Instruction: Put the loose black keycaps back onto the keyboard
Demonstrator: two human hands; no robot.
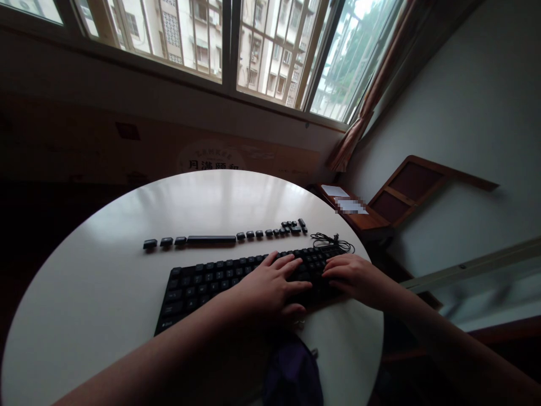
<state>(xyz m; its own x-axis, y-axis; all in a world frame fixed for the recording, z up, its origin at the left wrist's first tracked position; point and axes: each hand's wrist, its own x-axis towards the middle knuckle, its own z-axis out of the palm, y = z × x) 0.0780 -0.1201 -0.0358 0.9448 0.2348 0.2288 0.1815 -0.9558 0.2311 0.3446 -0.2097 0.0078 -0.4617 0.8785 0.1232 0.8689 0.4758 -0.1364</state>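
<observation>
A black keyboard (198,285) lies on a round white table (97,293). My left hand (266,287) rests flat on the keyboard's right half, fingers spread and stretched out. My right hand (353,276) lies at the keyboard's right end, fingers extended toward the left over the keys. Behind the keyboard a row of loose black keycaps (253,234), including a long spacebar (211,239), is laid out in a line. The keyboard's coiled cable (332,241) sits at the far right.
A dark purple object (291,372) sits at the table's near edge below my left hand. A wooden chair (397,197) with papers on it stands to the right. Barred windows and a curtain (372,96) run behind the table.
</observation>
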